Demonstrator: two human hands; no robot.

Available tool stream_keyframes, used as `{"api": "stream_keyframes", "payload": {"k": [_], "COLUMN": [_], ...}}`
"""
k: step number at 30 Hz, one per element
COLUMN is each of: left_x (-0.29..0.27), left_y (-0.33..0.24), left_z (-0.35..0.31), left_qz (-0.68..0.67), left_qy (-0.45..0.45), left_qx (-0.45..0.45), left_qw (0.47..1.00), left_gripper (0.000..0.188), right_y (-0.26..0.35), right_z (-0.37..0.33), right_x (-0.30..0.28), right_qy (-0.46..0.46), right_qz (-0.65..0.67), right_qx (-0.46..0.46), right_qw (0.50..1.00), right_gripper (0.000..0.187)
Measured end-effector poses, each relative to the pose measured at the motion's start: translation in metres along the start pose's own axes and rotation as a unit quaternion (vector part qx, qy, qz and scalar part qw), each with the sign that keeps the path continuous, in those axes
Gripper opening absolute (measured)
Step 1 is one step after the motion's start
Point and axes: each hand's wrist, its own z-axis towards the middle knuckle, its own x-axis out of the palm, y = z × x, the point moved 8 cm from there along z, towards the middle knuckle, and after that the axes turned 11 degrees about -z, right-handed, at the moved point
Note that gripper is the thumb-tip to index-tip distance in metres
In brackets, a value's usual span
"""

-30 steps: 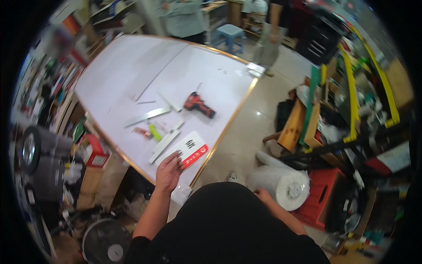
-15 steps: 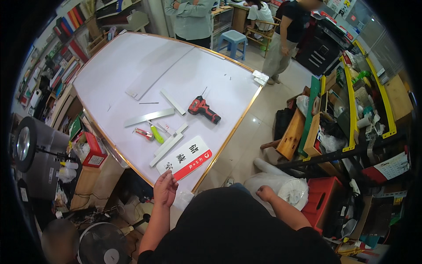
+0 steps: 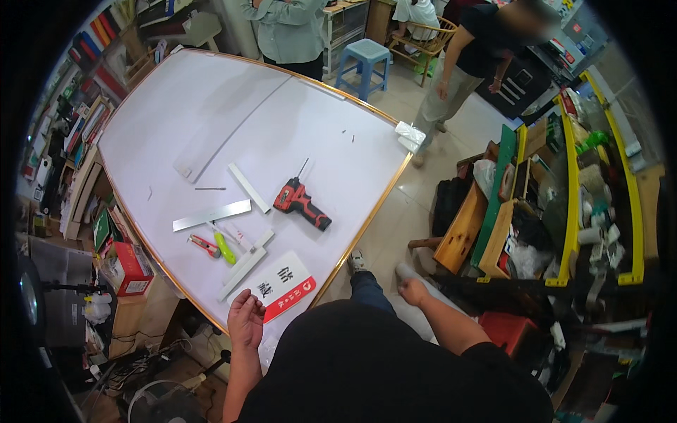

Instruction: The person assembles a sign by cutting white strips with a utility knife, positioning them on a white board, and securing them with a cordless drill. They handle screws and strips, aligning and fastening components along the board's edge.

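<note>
A white sign plate (image 3: 285,273) with dark characters and a red band lies at the table's near corner. My left hand (image 3: 246,321) is beside its near left end, covering part of it; the fingers are bent together, and whatever they may hold is too small to make out. My right hand (image 3: 413,291) hangs over the floor at the right, loosely closed, with nothing visible in it. Past the sign lie metal strips (image 3: 212,215), a red utility knife (image 3: 204,245), a green-handled tool (image 3: 225,249) and a red-and-black cordless drill (image 3: 302,203) with a long bit.
The white table (image 3: 282,141) has a gold-coloured rim. A clear sheet (image 3: 211,144) and a thin drill bit (image 3: 210,189) lie on it. Two people stand beyond it, near a blue stool (image 3: 364,67). Loaded shelves with yellow posts (image 3: 571,204) stand at the right, a red box (image 3: 132,269) at the left.
The view has shifted right, so the table sits further left. A foot and leg now show beside the table. My right hand has moved forward from the plastic-wrapped roll.
</note>
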Motion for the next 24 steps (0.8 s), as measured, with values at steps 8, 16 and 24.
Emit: {"api": "stream_keyframes", "payload": {"k": [8,16,24], "left_x": [0.130,0.184,0.217], "left_y": [0.041,0.054,0.051], "left_z": [0.057,0.089,0.107], "left_qz": [0.062,0.109,0.110], "left_qy": [0.004,-0.045,-0.053], "left_qx": [0.016,0.021,0.028], "left_qw": [0.998,0.993,0.992], "left_gripper": [0.023,0.022,0.023], "right_y": [0.013,0.141,0.244], "right_z": [0.142,0.265,0.350], "right_x": [-0.188,-0.307,-0.302], "right_qy": [-0.177,-0.247,-0.179], "right_qz": [0.164,0.127,-0.219], "right_qx": [-0.030,-0.200,-0.329], "right_qw": [0.970,0.939,0.901], "right_gripper": [0.032,0.031,0.023]}}
